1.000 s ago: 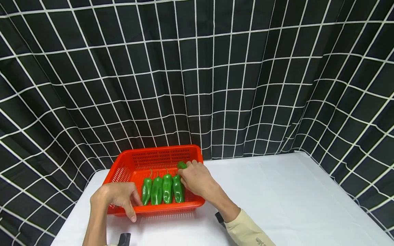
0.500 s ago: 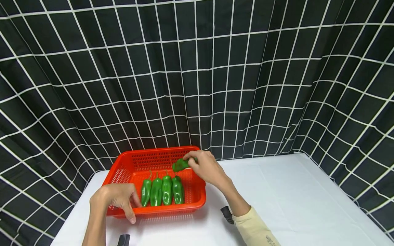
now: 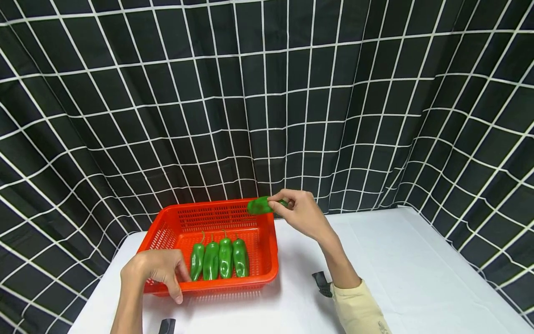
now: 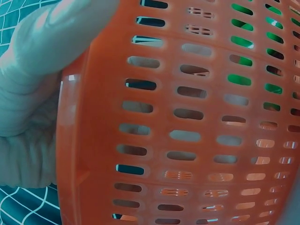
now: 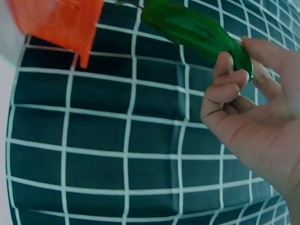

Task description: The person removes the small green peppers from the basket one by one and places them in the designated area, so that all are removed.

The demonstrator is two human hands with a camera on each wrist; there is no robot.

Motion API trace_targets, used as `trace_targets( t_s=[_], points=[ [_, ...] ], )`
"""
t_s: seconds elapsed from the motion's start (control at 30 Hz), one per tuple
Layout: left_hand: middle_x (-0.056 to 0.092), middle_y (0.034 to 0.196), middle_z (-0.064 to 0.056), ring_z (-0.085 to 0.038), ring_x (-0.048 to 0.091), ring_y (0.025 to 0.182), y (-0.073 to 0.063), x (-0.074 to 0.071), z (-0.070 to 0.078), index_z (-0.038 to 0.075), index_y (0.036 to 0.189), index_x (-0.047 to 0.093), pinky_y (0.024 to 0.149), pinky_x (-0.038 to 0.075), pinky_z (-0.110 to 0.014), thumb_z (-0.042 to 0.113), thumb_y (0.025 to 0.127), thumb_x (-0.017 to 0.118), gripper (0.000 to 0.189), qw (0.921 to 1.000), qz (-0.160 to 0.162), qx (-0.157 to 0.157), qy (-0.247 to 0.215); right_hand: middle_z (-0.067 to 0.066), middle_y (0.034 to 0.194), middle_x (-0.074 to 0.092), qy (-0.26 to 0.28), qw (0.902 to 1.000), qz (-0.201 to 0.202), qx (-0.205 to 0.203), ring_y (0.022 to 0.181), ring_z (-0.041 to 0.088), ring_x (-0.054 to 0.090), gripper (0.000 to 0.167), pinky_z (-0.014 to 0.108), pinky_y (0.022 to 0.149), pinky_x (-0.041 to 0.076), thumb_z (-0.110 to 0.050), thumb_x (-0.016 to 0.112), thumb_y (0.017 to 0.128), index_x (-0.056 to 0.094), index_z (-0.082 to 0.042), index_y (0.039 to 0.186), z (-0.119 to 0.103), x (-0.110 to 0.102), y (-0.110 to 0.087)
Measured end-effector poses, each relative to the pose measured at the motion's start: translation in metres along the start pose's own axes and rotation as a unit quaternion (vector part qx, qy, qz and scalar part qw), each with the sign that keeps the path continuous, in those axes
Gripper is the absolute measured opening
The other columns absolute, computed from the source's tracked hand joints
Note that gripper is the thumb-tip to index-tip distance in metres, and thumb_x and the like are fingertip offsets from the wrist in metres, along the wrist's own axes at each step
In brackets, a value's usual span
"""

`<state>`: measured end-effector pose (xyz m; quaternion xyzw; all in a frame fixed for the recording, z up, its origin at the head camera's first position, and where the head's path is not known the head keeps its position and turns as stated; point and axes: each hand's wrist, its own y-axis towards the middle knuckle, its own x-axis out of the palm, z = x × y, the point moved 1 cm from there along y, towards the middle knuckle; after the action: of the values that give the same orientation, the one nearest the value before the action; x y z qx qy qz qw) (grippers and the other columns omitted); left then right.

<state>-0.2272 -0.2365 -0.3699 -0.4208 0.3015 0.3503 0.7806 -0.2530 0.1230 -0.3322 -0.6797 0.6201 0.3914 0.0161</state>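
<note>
Between its thumb and fingers my right hand (image 3: pixel 302 211) pinches a green pepper (image 3: pixel 259 205) by one end, above the basket's far right corner. In the right wrist view the pepper (image 5: pixel 187 28) points away from the fingertips, its stem at the far end. My left hand (image 3: pixel 160 269) grips the near rim of the red plastic basket (image 3: pixel 267 279), thumb outside and fingers inside. Several green peppers (image 3: pixel 225 258) lie side by side in the basket, stems pointing away. In the left wrist view the slotted basket wall (image 4: pixel 159 140) fills most of the picture, green showing through its slots.
A white-covered table (image 3: pixel 375 269) extends to the right of the basket. Behind and at both sides hangs a black curtain with a white grid (image 3: pixel 275 106). Dark straps (image 3: pixel 322 284) sit near the wrists.
My right hand has lifted the pepper up and to the right, out of the basket's right side to above its far corner. The left hand stays on the rim.
</note>
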Motion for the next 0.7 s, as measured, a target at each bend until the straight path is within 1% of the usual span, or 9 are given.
trace_targets(
  t_s=[0.03,0.1,0.2,0.33,0.37,0.47,0.53,0.6,0.7],
  points=[
    [0.081,0.084,-0.004,-0.015,0.058,0.081,0.000,0.000,0.000,0.014,0.088,0.085,0.071,0.048,-0.031,0.001,0.060,0.091,0.032,1.0000,-0.001,0.001,0.000,0.000,0.067,0.063,-0.006,1.0000,0.006,-0.005,0.057,0.011,0.044,0.012,0.021,0.052,0.032,-0.018,0.073,0.096,0.081,-0.014,0.104,0.000,-0.004,0.000],
    [0.081,0.083,-0.004,-0.015,0.058,0.080,0.000,0.000,0.000,0.014,0.088,0.085,0.071,0.048,-0.031,0.001,0.060,0.091,0.032,1.0000,-0.002,0.001,-0.001,0.003,0.069,0.065,-0.018,0.9996,0.018,-0.012,0.056,0.012,0.043,0.011,0.021,0.052,0.031,-0.016,0.074,0.095,0.080,-0.013,0.104,0.001,-0.012,-0.001],
    [0.081,0.083,-0.004,-0.014,0.058,0.080,0.000,0.000,0.000,0.013,0.089,0.085,0.070,0.048,-0.030,0.001,0.060,0.091,0.033,1.0000,-0.004,0.002,-0.001,0.005,0.068,0.063,-0.042,0.9986,0.032,-0.002,0.057,0.013,0.044,0.012,0.021,0.051,0.031,-0.012,0.073,0.095,0.079,-0.012,0.106,0.003,-0.023,-0.003],
    [0.080,0.084,-0.004,-0.015,0.057,0.080,0.000,-0.001,-0.001,0.013,0.091,0.085,0.071,0.047,-0.030,0.001,0.060,0.091,0.034,1.0000,-0.005,0.007,0.000,0.007,0.068,0.062,-0.073,0.9959,0.047,0.026,0.059,0.015,0.049,0.016,0.024,0.052,0.036,-0.011,0.071,0.095,0.076,-0.010,0.111,0.006,-0.036,-0.006],
    [0.080,0.084,-0.004,-0.015,0.057,0.080,0.000,-0.001,-0.001,0.013,0.091,0.085,0.071,0.047,-0.030,0.001,0.060,0.091,0.034,0.9999,-0.006,0.009,0.001,0.007,0.070,0.065,-0.079,0.9950,0.048,0.036,0.060,0.016,0.052,0.018,0.025,0.053,0.038,-0.011,0.071,0.095,0.076,-0.009,0.112,0.007,-0.039,-0.007],
    [0.080,0.083,-0.003,-0.015,0.058,0.081,0.001,-0.001,-0.001,0.014,0.091,0.085,0.071,0.047,-0.030,0.001,0.060,0.091,0.034,0.9999,-0.007,0.011,0.002,0.012,0.082,0.075,-0.094,0.9921,0.057,0.060,0.066,0.017,0.061,0.022,0.028,0.058,0.045,-0.012,0.071,0.094,0.075,-0.006,0.115,0.010,-0.046,-0.010],
    [0.080,0.083,-0.003,-0.015,0.057,0.081,0.001,-0.001,-0.001,0.015,0.090,0.085,0.071,0.047,-0.030,0.001,0.060,0.090,0.034,0.9999,-0.007,0.008,0.003,0.014,0.088,0.078,-0.109,0.9890,0.060,0.080,0.069,0.019,0.064,0.023,0.029,0.060,0.048,-0.012,0.071,0.093,0.076,-0.004,0.114,0.012,-0.050,-0.011],
    [0.080,0.083,-0.002,-0.015,0.057,0.082,0.001,0.000,-0.001,0.015,0.089,0.085,0.072,0.047,-0.031,0.001,0.059,0.091,0.034,1.0000,-0.005,0.005,0.005,0.015,0.090,0.079,-0.127,0.9852,0.056,0.101,0.071,0.020,0.065,0.024,0.029,0.060,0.048,-0.013,0.070,0.092,0.077,-0.002,0.112,0.014,-0.051,-0.012],
    [0.080,0.083,-0.002,-0.015,0.057,0.082,0.001,0.000,-0.001,0.015,0.090,0.085,0.073,0.047,-0.031,0.001,0.059,0.090,0.034,1.0000,-0.003,0.002,0.007,0.015,0.090,0.078,-0.158,0.9782,0.031,0.131,0.075,0.023,0.064,0.025,0.029,0.059,0.046,-0.014,0.069,0.090,0.078,-0.001,0.110,0.020,-0.050,-0.012]
  ],
)
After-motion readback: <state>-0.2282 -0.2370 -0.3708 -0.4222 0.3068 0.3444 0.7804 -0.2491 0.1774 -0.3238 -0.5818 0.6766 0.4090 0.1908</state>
